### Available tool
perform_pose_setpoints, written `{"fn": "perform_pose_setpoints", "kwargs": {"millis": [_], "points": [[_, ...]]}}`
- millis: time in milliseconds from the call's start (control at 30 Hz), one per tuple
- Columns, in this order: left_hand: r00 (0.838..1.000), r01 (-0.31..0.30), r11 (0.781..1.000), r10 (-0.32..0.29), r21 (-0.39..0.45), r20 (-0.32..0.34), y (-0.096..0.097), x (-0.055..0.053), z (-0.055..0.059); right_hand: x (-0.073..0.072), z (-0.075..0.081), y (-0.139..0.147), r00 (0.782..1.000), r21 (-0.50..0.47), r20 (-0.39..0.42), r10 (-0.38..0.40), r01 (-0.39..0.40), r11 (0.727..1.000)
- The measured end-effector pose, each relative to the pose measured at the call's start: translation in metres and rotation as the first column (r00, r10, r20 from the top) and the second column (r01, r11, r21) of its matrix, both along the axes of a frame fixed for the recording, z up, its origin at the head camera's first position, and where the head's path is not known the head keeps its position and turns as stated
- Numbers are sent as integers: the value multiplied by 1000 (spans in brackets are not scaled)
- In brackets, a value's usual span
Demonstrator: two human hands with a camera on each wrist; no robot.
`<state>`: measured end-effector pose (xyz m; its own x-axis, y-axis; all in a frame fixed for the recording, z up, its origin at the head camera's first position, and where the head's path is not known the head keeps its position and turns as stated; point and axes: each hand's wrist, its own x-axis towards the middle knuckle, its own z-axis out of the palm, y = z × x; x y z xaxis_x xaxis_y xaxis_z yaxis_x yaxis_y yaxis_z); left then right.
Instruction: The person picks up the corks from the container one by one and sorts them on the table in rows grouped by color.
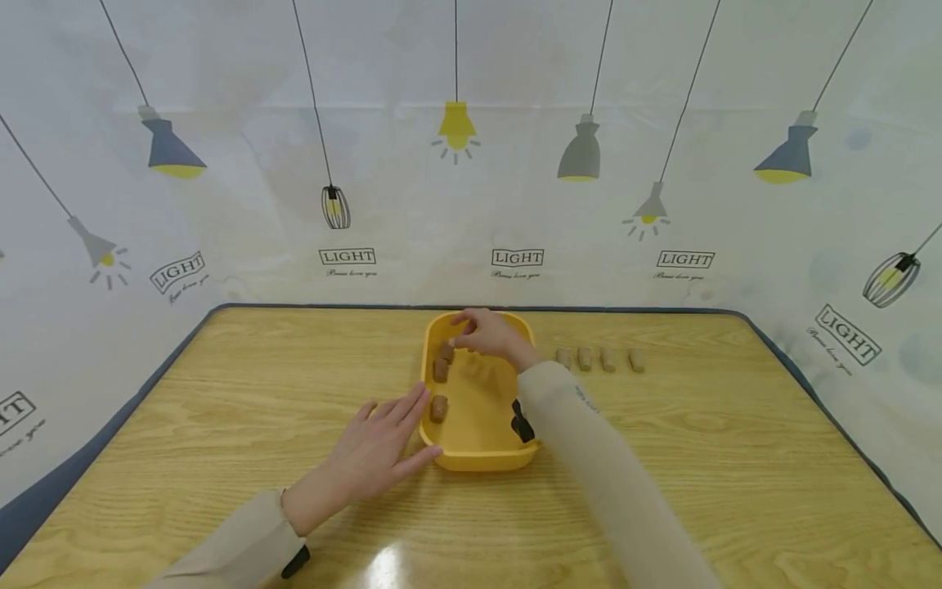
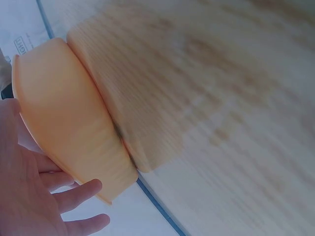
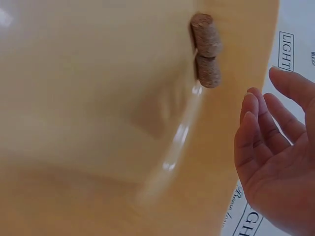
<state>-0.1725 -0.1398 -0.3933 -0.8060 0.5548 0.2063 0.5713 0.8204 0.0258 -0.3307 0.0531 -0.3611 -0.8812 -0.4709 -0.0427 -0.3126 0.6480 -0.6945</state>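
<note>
A yellow-orange plastic tray point(image 1: 486, 460) stands on the wooden table. Several brown corks lie inside along its left wall: a near cork point(image 1: 438, 409), and farther back a cork point(image 1: 440, 370) close to another cork point(image 1: 446, 352). The right wrist view shows two corks point(image 3: 208, 72) end to end by the wall. My left hand point(image 1: 379, 450) rests against the tray's left side near the front corner, fingers extended. Over the tray's far part is my right hand point(image 1: 489, 334), holding nothing; its fingers are loosely bent point(image 3: 280, 142), apart from the corks.
Right of the tray, several more corks point(image 1: 607, 360) stand in a row on the table point(image 1: 699, 458); my right arm partly covers the nearest one. A white backdrop point(image 1: 412, 286) printed with lamps rises behind the table's dark far edge.
</note>
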Motion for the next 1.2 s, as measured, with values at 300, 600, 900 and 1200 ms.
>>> {"fn": "perform_pose_setpoints", "kwargs": {"millis": [300,600,900,1200], "points": [[1000,2,1000,-2,15,-8,0,0,-2,1,-16,-8,998,-30,52,-34,35,999],[1000,1,1000,-1,16,-18,1,0,-2,2,-26,-13,987,-67,131,-94,104,992],[1000,-1,1000,2,15,-20,1,-1,-3,0,-34,-17,985,53,104,-135,130,990],[1000,2,1000,-1,25,-18,1,0,-3,2,-37,-22,983,163,12,-181,177,971]]}}
